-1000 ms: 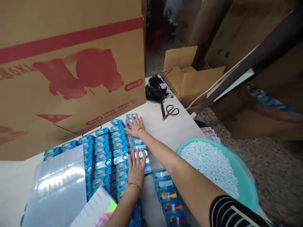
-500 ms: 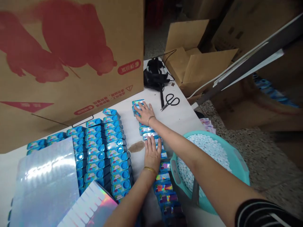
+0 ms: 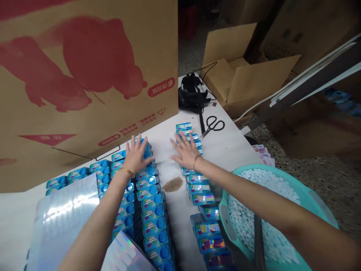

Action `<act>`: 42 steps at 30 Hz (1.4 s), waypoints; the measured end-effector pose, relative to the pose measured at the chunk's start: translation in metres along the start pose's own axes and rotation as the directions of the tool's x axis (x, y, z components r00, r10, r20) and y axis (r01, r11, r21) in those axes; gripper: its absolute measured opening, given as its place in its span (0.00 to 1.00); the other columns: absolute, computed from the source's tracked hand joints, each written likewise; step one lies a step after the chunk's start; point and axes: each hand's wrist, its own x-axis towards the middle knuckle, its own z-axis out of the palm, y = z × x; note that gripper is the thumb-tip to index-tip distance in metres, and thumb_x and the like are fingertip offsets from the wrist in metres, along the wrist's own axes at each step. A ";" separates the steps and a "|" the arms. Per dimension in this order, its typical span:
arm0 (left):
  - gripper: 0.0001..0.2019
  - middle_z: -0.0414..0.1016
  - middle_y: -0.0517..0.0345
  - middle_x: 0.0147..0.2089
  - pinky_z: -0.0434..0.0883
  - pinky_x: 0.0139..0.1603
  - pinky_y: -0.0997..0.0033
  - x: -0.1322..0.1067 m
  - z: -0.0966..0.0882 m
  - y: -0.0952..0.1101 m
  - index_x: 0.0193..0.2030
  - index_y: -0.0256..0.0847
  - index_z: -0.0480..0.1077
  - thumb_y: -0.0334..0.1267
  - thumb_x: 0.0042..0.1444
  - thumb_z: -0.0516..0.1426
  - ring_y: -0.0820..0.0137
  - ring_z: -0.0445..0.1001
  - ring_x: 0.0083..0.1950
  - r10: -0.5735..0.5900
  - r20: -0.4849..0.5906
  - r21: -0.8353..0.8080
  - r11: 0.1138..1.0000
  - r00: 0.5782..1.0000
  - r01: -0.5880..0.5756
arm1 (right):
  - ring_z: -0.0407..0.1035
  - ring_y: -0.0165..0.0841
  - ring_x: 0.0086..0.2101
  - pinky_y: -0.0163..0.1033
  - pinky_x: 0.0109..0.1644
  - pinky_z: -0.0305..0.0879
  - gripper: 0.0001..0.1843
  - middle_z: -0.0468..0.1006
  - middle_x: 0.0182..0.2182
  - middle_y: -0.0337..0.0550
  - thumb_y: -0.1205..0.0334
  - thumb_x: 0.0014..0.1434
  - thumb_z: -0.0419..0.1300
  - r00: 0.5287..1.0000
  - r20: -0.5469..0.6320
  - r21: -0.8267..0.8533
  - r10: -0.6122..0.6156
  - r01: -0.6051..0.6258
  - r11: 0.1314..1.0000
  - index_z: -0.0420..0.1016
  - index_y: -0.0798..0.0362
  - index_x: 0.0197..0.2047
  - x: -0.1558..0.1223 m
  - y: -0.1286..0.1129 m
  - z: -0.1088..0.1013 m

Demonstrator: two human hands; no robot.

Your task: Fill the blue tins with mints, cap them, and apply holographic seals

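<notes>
My left hand [image 3: 137, 154] is spread, its fingers over the far end of a long row of small blue plastic boxes [image 3: 152, 214] with printed labels and round lids. That hand hides the boxes beneath it, and contact cannot be made out. Also spread, my right hand [image 3: 186, 152] is at a second row of blue boxes [image 3: 199, 188], to the right, some bearing shiny holographic stickers. Its fingers are over the far part of this row, gripping nothing. A glossy silvery sheet [image 3: 67, 218] and a holographic sticker sheet [image 3: 126, 252] lie over the left rows.
A large cardboard carton [image 3: 113, 75] walls off the back left. Black-handled scissors [image 3: 213, 126] and a black strapped item [image 3: 194, 94] lie near the table's far edge. A turquoise basin [image 3: 316, 205] of white pellets stands at right, beside an open carton [image 3: 259, 79] farther back.
My left hand has moved from the right row to the far end of the left rows. My right hand has drawn slightly nearer; the right row's far end sits closer to the scissors. The view has shifted.
</notes>
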 end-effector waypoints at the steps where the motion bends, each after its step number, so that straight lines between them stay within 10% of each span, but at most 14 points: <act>1: 0.41 0.35 0.41 0.74 0.38 0.67 0.38 0.012 0.002 -0.018 0.71 0.36 0.45 0.55 0.56 0.53 0.44 0.29 0.73 -0.017 -0.002 0.021 1.000 1.000 0.017 | 0.30 0.49 0.68 0.61 0.68 0.22 0.40 0.41 0.71 0.50 0.37 0.62 0.45 0.996 0.018 0.013 -0.087 0.087 0.996 0.50 0.51 0.70 -0.011 -0.012 0.002; 8: 0.35 0.59 0.38 0.63 0.35 0.67 0.37 0.039 0.032 -0.032 0.65 0.35 0.56 0.61 0.60 0.44 0.47 0.55 0.66 -0.142 0.022 -0.014 0.990 0.990 0.143 | 0.40 0.48 0.68 0.58 0.70 0.20 0.32 0.61 0.64 0.58 0.44 0.59 0.56 0.919 0.252 -0.018 -0.303 0.318 0.948 0.73 0.62 0.55 -0.064 -0.027 0.018; 14: 0.41 0.44 0.35 0.71 0.33 0.65 0.34 -0.005 0.009 -0.015 0.70 0.30 0.42 0.61 0.61 0.43 0.44 0.37 0.72 -0.122 0.029 -0.164 0.978 0.992 0.125 | 0.38 0.48 0.68 0.63 0.68 0.23 0.32 0.53 0.68 0.52 0.45 0.62 0.51 0.932 0.199 0.045 -0.303 0.300 0.953 0.65 0.56 0.63 -0.080 -0.018 0.005; 18: 0.36 0.57 0.42 0.68 0.56 0.66 0.53 -0.126 -0.029 -0.022 0.69 0.36 0.49 0.60 0.61 0.44 0.57 0.57 0.68 -0.072 0.027 -0.330 0.941 0.997 0.077 | 0.35 0.46 0.69 0.65 0.68 0.29 0.30 0.50 0.69 0.53 0.47 0.64 0.49 0.961 0.107 0.026 -0.253 0.252 0.967 0.64 0.55 0.63 -0.121 -0.033 -0.011; 21: 0.33 0.72 0.48 0.56 0.69 0.55 0.61 -0.257 -0.036 -0.036 0.63 0.39 0.59 0.61 0.59 0.48 0.61 0.71 0.55 -0.252 0.135 -0.399 0.872 0.958 0.285 | 0.34 0.47 0.69 0.65 0.67 0.34 0.28 0.51 0.68 0.54 0.49 0.65 0.48 0.979 0.044 0.033 -0.200 0.198 0.980 0.65 0.55 0.63 -0.163 -0.059 -0.015; 25: 0.30 0.74 0.46 0.50 0.69 0.54 0.57 -0.408 -0.003 -0.053 0.52 0.38 0.68 0.62 0.56 0.49 0.59 0.72 0.52 -0.489 0.083 -0.306 0.817 0.869 0.489 | 0.36 0.48 0.68 0.65 0.66 0.39 0.26 0.51 0.68 0.55 0.52 0.65 0.49 0.978 0.004 0.091 -0.206 0.205 0.974 0.66 0.53 0.61 -0.212 -0.119 -0.010; 28: 0.26 0.72 0.47 0.49 0.67 0.55 0.56 -0.463 0.032 -0.051 0.50 0.39 0.69 0.58 0.53 0.54 0.58 0.71 0.52 -0.567 0.055 -0.258 0.787 0.822 0.560 | 0.37 0.49 0.68 0.65 0.66 0.39 0.26 0.51 0.68 0.53 0.54 0.64 0.49 0.962 0.035 0.143 -0.272 0.265 0.954 0.65 0.52 0.63 -0.233 -0.180 -0.008; 35: 0.13 0.73 0.55 0.36 0.66 0.43 0.63 -0.465 0.052 -0.042 0.35 0.41 0.66 0.48 0.60 0.49 0.64 0.71 0.40 -0.492 0.078 -0.454 0.756 0.867 0.471 | 0.38 0.48 0.68 0.60 0.68 0.34 0.30 0.51 0.68 0.54 0.52 0.65 0.50 0.883 0.095 0.202 -0.459 0.435 0.878 0.58 0.55 0.67 -0.202 -0.317 0.006; 42: 0.12 0.75 0.55 0.37 0.65 0.43 0.64 -0.458 0.039 -0.088 0.41 0.41 0.68 0.45 0.61 0.50 0.64 0.72 0.40 -0.381 0.038 -0.523 0.780 0.924 0.344 | 0.67 0.37 0.44 0.46 0.55 0.50 0.17 0.78 0.38 0.44 0.57 0.69 0.47 0.925 0.185 0.315 -0.333 0.265 0.911 0.76 0.51 0.40 -0.152 -0.363 0.035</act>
